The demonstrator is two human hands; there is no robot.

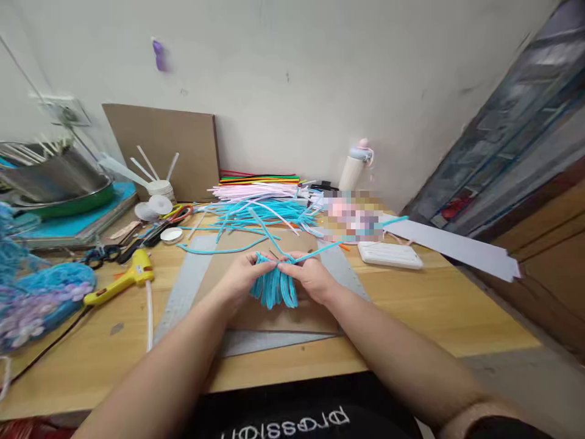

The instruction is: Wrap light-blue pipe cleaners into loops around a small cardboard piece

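Fringe (273,292) is held over the cardboard (287,321), its upper edge pinched between the fingertips of our left hand (241,274) and right hand (314,277); we judge it light, soft and bendable, best taken along that edge.

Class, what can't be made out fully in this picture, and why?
All in the head view:
Gathered top of the blue looped bundle: partly hidden by the left hand and right hand.
Items at back right: blurred by pixelation.
Blue and purple piece: cut by left edge.
Shirt lettering: cut by bottom edge.
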